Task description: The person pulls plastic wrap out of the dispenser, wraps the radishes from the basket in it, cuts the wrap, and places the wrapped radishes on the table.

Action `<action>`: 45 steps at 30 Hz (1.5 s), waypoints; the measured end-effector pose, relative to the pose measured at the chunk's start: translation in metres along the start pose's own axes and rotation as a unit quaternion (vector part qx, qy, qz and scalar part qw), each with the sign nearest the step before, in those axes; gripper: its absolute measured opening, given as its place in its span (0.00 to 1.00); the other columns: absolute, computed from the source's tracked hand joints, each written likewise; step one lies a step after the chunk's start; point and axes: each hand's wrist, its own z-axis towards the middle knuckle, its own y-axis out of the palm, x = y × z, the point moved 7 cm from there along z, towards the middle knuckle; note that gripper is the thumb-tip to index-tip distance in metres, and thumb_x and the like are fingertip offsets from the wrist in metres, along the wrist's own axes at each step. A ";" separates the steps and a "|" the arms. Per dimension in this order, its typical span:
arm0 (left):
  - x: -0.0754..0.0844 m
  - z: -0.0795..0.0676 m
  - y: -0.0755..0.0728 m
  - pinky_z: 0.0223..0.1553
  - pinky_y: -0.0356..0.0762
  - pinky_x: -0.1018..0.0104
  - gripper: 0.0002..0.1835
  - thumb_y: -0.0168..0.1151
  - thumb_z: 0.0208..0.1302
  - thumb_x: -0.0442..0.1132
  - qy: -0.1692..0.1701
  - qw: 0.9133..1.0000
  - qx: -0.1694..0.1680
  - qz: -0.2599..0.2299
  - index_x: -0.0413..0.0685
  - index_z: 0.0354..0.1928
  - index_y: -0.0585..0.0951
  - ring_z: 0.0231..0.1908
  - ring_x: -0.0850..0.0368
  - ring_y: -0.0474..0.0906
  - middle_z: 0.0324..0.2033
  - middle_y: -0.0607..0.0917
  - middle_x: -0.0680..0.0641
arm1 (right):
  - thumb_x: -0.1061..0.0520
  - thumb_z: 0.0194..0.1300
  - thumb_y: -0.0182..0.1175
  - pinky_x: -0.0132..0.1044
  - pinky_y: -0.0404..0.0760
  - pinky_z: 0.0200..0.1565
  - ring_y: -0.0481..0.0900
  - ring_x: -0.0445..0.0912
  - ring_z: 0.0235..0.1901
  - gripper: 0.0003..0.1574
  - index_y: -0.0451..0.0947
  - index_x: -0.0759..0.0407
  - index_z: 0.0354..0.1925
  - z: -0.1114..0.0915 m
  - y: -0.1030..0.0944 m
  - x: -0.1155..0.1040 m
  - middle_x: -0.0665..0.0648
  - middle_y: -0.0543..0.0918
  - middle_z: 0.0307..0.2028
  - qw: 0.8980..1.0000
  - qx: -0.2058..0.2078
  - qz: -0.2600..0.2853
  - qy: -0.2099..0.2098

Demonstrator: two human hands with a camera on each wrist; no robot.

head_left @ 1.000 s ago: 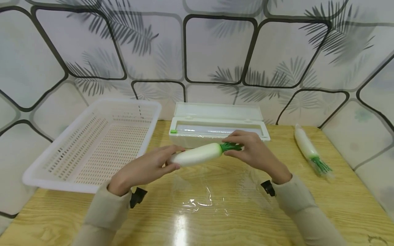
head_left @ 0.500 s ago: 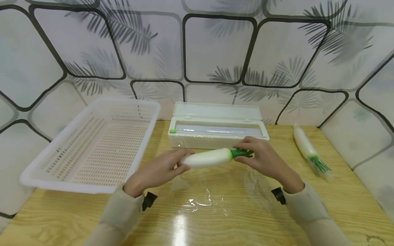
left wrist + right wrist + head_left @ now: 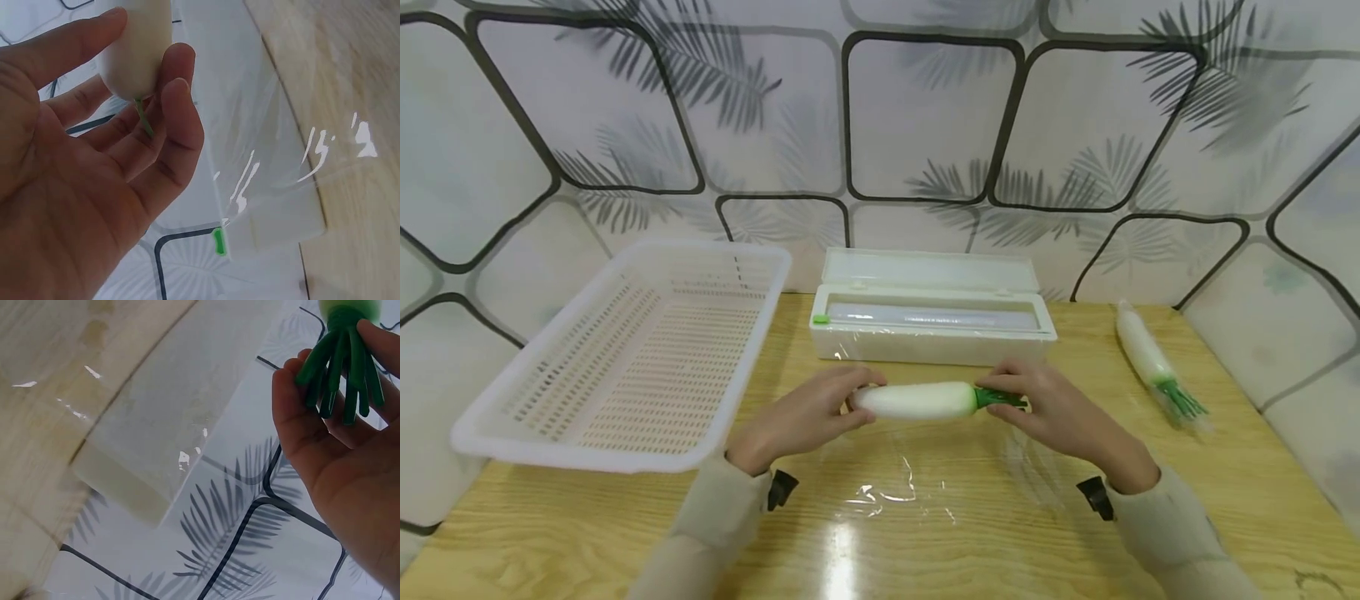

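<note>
The glossy, wood-grained tabletop (image 3: 977,558) carries a white slotted basket (image 3: 580,457) at the left, an open-lidded white box (image 3: 910,347) at the back, wrinkled clear film (image 3: 891,497) in front of that box, and a wrapped white radish (image 3: 1144,350) at the right.

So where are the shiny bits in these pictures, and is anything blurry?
Head view: a bright glare streak at the near side of the wooden table, squiggly glints on the clear film, and a clear outline on the white radish; left wrist view: white glints on the film; right wrist view: more glints on it, with the wood grain looking soft and blurry.
</note>
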 end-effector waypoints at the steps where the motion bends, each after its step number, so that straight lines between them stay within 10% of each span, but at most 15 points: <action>1: -0.001 0.000 0.002 0.39 0.79 0.69 0.18 0.66 0.67 0.31 -0.004 1.000 -0.001 -0.002 0.36 0.57 0.78 0.41 0.57 0.75 0.51 0.81 0.41 | 0.70 0.58 0.71 0.33 0.75 0.29 0.73 0.37 0.32 0.20 0.84 0.68 0.51 -0.002 0.002 0.001 0.52 0.82 0.40 1.000 -0.001 0.004 0.001; 19: -0.010 0.004 0.033 0.41 0.81 0.64 0.16 0.70 0.61 0.27 -0.040 0.999 -0.025 -0.024 0.35 0.51 0.82 0.39 0.56 0.78 0.46 0.85 0.41 | 0.65 0.64 0.69 0.33 0.78 0.30 0.73 0.35 0.32 0.18 0.83 0.68 0.52 -0.029 0.023 0.013 0.51 0.82 0.39 0.988 -0.119 0.070 0.070; 45: -0.020 0.006 0.048 0.48 0.78 0.59 0.17 0.69 0.61 0.29 -0.053 0.998 -0.024 0.014 0.37 0.53 0.81 0.45 0.51 0.76 0.49 0.81 0.40 | 0.62 0.65 0.69 0.44 0.83 0.41 0.82 0.48 0.41 0.13 0.79 0.63 0.47 -0.033 0.032 0.026 0.53 0.84 0.42 0.990 -0.098 0.039 0.096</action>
